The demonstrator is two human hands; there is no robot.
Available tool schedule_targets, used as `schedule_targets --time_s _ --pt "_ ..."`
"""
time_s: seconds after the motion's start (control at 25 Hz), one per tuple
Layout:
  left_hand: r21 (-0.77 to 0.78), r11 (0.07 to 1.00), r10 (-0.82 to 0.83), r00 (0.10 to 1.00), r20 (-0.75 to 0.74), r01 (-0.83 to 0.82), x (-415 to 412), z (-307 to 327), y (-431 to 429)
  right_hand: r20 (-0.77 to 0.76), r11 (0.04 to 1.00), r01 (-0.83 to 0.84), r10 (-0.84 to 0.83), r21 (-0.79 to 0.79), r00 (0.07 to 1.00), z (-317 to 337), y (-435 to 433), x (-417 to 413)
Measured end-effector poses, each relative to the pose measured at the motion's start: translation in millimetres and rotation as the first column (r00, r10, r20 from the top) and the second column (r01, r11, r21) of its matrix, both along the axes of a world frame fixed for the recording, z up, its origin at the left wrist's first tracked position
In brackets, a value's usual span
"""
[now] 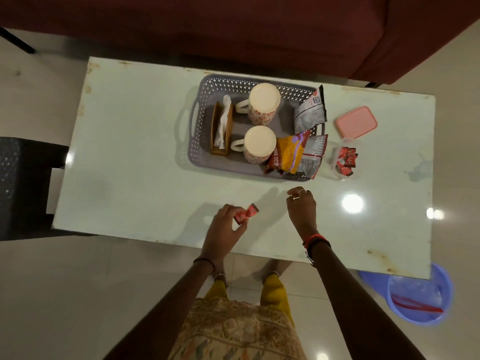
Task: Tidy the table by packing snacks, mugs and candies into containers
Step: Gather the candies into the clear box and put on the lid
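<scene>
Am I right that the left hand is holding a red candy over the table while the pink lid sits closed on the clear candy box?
Not quite. The head view shows the pink lid lying on the table beside the open clear candy box. The left hand does hold a red candy.

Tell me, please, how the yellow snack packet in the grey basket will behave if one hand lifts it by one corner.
The yellow snack packet looks like thin crinkled film, so it would probably sag and bend. It seems light for its size. It overlaps a silver packet and leans on the basket wall, so lifting it may shift that neighbour.
</scene>
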State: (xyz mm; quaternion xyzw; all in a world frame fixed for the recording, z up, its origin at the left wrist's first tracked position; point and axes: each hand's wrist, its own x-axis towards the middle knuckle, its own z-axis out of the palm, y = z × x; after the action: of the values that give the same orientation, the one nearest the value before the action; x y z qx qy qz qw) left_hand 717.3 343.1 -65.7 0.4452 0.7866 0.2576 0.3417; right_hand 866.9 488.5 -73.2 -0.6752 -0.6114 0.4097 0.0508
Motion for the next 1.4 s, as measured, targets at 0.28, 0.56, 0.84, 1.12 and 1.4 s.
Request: schedule_targets --time_s 0.28,0.56,0.84,1.12,1.4 --pt "0.199 0.973 -0.131 0.99 0.049 0.119 119 29 110 0.042 0.975 0.221 -0.222 0.034 0.974 10 62 91" --pt "0.129 0.985 -0.108 0.991 -0.075 0.117 163 13 213 -0.014 0.962 0.263 -0.262 0.078 0.965 16 122 130" --pt "0.009 0.998 -0.054 0.959 -0.277 0.059 180 -15 262 -0.082 0.971 0.232 -0.227 0.059 0.97 2 160 139" --pt "0.109 0.993 0.058 0.98 -0.189 -0.038 183 -8 270 0.115 0.97 0.034 -0.064 0.241 0.991 -5 215 140" --pt "0.014 0.994 0.108 0.992 -0.072 -0.107 180 -16 266 0.484 0.612 -0.778 0.643 0.142 0.594 -18 284 110"
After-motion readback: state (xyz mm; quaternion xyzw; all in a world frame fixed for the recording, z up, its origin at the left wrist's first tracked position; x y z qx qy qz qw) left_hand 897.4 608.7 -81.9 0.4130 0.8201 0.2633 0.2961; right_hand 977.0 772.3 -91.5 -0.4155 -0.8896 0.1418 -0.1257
